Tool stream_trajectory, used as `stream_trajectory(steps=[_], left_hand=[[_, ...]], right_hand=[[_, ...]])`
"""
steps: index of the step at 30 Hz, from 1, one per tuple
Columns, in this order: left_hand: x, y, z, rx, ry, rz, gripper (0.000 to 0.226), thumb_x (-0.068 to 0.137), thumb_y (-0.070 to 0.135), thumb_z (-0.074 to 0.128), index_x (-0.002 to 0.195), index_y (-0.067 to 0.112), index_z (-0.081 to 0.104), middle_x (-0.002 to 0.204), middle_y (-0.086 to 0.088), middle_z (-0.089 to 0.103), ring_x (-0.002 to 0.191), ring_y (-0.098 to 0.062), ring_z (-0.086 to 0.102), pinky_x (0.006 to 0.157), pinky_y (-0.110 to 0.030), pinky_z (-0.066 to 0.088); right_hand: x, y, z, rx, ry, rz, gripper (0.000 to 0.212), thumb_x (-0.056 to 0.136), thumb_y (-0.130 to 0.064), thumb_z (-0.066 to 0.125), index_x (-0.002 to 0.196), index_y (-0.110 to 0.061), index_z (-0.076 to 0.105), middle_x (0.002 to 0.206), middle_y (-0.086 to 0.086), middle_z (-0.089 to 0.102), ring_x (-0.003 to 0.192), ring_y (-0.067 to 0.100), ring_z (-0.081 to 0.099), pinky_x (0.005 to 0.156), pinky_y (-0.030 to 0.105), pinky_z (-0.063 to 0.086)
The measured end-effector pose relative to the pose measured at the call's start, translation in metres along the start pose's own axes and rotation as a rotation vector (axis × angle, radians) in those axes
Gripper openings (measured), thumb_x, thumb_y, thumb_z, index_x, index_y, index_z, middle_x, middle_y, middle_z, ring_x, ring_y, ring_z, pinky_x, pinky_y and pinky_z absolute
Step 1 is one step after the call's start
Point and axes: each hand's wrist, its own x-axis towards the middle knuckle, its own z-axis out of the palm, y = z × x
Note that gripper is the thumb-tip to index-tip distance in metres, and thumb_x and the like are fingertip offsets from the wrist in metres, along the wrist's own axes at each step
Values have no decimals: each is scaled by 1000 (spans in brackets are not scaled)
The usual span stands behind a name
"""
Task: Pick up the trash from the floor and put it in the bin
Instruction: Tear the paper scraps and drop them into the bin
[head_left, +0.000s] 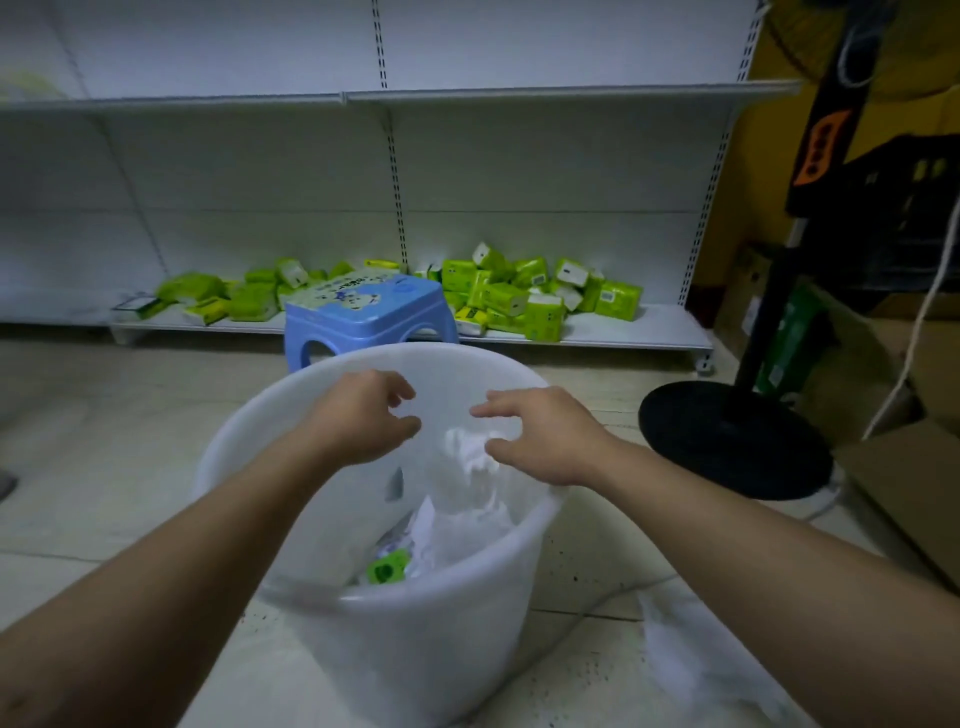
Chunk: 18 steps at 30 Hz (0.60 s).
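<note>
Pale floor tiles (104, 415) surround our bin (415, 634); both grips hang apart over it, left hand (371, 418), right hand (545, 434), crumpled tissue (475, 447) dropping in. White scrap (691, 654) at five o'clock remains.

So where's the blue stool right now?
The blue stool stands on the floor just behind the white bin, in front of the bottom shelf of green packs.

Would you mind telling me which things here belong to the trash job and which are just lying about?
Part of the job:
white bin
crumpled white paper
left hand
right hand
white scrap on the floor

Just lying about:
blue stool
green tissue packs
fan base
</note>
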Motion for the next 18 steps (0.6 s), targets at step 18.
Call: stream_trajectory(steps=[18], left_hand=[[-23,194,115,79,-182,546,54,82,35,67,131,23,48,129,-2,55,115,-23,53,91,-39,47]], right_hand=[[-100,159,-79,-54,-20,451,84,74,-37,77,145,-26,33,149,4,41,131,23,43,95,27,39]])
